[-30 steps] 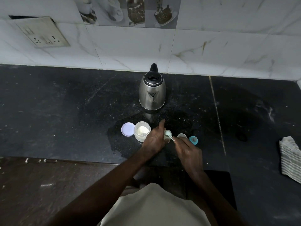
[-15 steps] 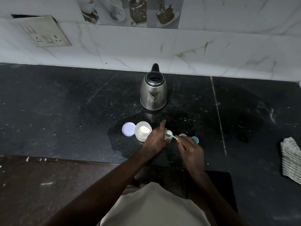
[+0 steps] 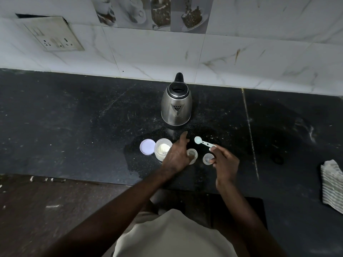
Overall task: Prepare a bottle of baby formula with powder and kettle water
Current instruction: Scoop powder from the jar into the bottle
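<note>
right hand pinches scoop handle, bowl sticks out toward kettle | left hand curls round bottle near kettle

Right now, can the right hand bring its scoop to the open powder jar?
Probably yes, but not straight across. The left hand, holding the bottle, sits between the right hand with the scoop and the powder jar; the scoop would have to pass over it.
</note>
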The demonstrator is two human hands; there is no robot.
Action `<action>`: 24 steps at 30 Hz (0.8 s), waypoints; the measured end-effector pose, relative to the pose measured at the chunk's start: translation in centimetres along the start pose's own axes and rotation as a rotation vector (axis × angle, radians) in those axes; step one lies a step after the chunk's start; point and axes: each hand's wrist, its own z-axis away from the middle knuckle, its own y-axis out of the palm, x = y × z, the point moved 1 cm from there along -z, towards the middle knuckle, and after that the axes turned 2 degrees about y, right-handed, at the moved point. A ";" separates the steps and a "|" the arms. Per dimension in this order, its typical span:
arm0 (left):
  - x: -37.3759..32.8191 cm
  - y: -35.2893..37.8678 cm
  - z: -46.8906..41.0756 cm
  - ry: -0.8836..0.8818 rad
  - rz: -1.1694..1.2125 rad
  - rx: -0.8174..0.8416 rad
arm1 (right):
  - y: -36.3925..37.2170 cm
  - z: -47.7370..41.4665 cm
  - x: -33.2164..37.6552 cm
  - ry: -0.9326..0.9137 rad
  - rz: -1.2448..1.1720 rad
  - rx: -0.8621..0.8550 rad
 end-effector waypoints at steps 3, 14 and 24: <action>-0.2 -1.8 0.1 0.063 0.113 -0.043 | 0.8 -0.4 0.9 0.114 -0.094 0.041; 3.7 -7.7 1.0 0.004 0.042 -0.438 | 7.9 0.8 1.5 -0.358 0.509 0.431; 5.6 -7.6 2.6 -0.066 -0.090 -0.450 | 13.9 1.4 0.9 -0.663 1.215 0.488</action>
